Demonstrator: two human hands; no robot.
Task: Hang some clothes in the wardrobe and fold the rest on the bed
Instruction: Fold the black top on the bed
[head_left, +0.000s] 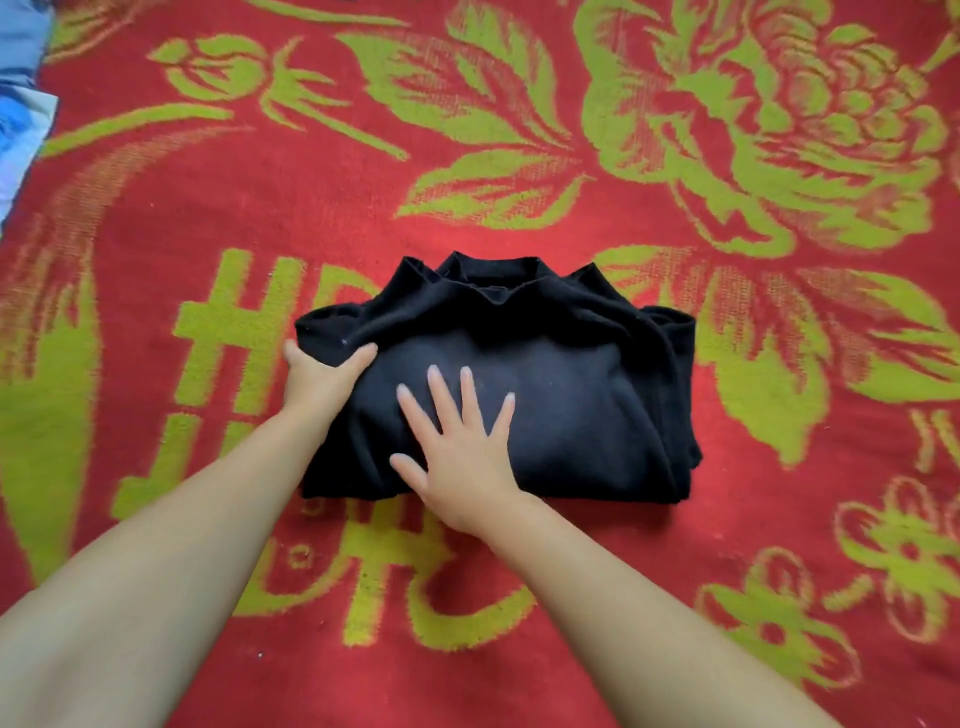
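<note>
— Where the red bedcover (675, 545) with its yellow-green flower pattern is spread out, what is seen lying on it?

— 1 black top (571, 395) is laid near the middle of the cover, folded into a compact, roughly square bundle. Its collar is turned toward the far side, and the folded layers are stacked at its right edge.

— How is it held?

— 2 hands are placed on it. The left hand (319, 376) is set at the bundle's left edge, with the thumb laid across the top of the fabric and the fingers tucked under or behind the edge, so that the edge is gripped. The right hand (460, 452) is laid flat on the front part of the bundle, palm down, with its fingers straight and spread; nothing is clasped by it, the cloth is only pressed.

— Is anything else shown?

— Pale blue and white fabric (21, 78) is glimpsed at the upper left corner, beside the cover's edge and well apart from the top. What kind of item it is cannot be told. Both forearms are bare.
</note>
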